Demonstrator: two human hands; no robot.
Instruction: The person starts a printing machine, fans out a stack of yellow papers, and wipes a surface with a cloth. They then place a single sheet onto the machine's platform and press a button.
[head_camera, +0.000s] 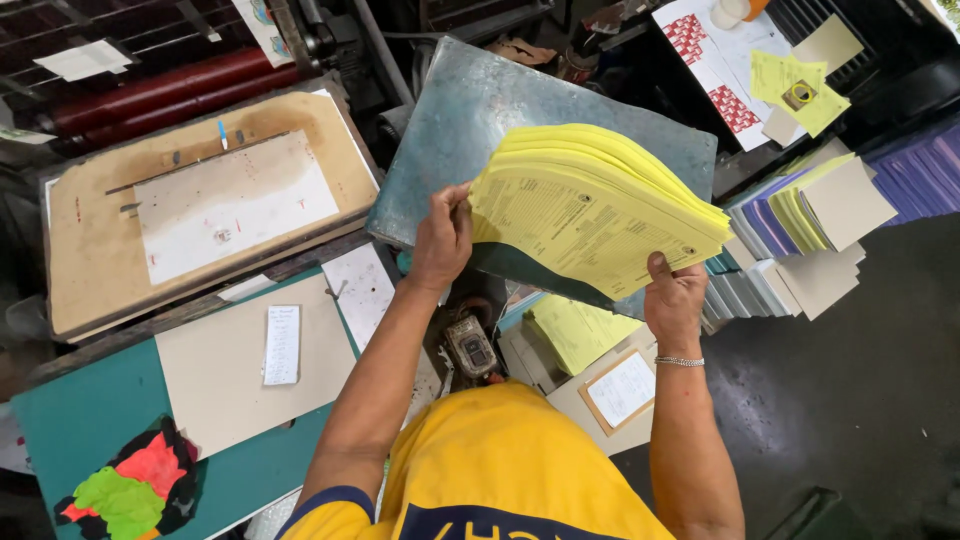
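Yellow printed sheets (600, 215), grey-blue mottled metal plate (480, 120), teal counter (90, 410), tan board (90, 240), red-green-black rag (130, 485), purple paper stacks (925, 170), silver bracelet (680, 361).

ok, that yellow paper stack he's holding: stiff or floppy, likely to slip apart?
Probably floppy: the yellow paper stack curves between the left hand and right hand. The sheets look loose and fanned at the far edge, so they could slide apart. Likely light for its bulk.

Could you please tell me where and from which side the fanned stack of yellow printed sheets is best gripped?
Probably at its two near corners, from the person's side: the yellow sheets fan out at the far edge, so only the near edge stays bunched. The left hand and right hand pinch there.
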